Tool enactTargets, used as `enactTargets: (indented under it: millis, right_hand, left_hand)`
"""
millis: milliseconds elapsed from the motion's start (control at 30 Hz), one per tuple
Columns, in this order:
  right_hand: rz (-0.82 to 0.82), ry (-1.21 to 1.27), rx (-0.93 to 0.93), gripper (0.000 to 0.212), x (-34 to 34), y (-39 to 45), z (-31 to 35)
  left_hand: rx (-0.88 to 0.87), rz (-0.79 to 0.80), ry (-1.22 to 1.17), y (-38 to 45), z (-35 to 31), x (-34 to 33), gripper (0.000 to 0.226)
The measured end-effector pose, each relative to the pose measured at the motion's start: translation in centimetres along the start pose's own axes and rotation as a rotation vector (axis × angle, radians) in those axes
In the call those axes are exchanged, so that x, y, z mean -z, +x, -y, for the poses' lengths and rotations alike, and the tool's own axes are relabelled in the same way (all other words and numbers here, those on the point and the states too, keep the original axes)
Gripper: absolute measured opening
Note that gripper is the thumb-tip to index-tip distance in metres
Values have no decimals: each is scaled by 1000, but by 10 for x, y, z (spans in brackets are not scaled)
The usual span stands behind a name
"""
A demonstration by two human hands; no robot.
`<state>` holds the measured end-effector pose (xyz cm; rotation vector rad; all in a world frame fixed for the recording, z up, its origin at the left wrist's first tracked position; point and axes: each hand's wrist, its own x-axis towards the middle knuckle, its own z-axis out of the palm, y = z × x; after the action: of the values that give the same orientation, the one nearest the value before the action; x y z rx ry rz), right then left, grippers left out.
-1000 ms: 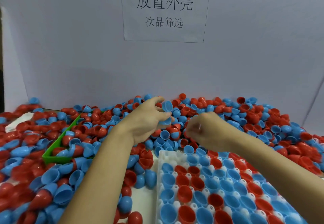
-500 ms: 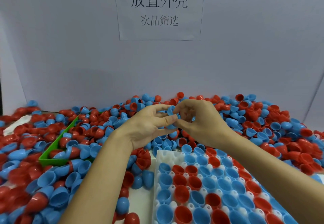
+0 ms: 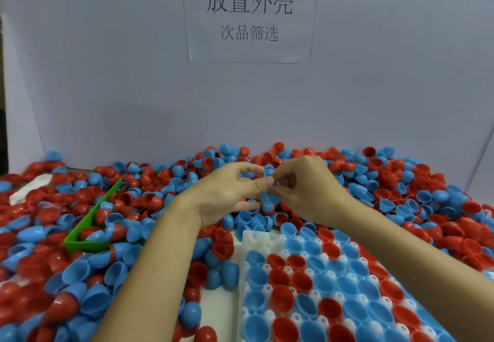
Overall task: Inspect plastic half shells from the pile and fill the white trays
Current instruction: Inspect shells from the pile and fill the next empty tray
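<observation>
In the head view, the two hands meet above the far middle of the pile (image 3: 401, 186) of red and blue plastic half shells, which spreads across the whole table from left to right. The left hand (image 3: 230, 194) comes in from the near left with its palm turned toward the right; its thumb points right and touches a blue half shell (image 3: 268, 198), while its other fingers are spread and only slightly bent. The right hand (image 3: 302, 189) reaches in from the near right with its fingers curled, pinching the same blue half shell at the top. The shell sits between the two hands, held above the pile, just beyond the far edge of the white tray (image 3: 247, 237).

The white tray lies at the near right, partly under the right forearm. Most of its visible pockets hold red or blue half shells with their open side up; the pockets at its far left corner show bare white.

A green bin (image 3: 85, 244) sits at the left, sunk in the pile, with red and blue shells inside it. On the grey wall behind the table hangs a paper sign (image 3: 250, 15) printed with Chinese characters.
</observation>
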<state>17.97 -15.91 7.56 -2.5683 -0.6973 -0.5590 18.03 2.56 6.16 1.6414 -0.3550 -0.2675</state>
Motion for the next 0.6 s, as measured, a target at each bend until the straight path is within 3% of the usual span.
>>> enactTargets:
  millis: [133, 233, 533, 600]
  right_hand:
    - [300, -130, -45, 7, -8, -5, -2]
    - [466, -264, -52, 7, -20, -12, 0]
    - [546, -374, -84, 42, -30, -12, -1]
    - [547, -381, -80, 39, -32, -11, 0]
  left_hand:
    - [-1, -270, 88, -2, -1, 17, 38]
    - [-4, -333, 36, -3, 0, 24, 19]
    - [-5, -342, 69, -5, 1, 30, 21]
    - [-3, -354, 82, -6, 1, 31, 26]
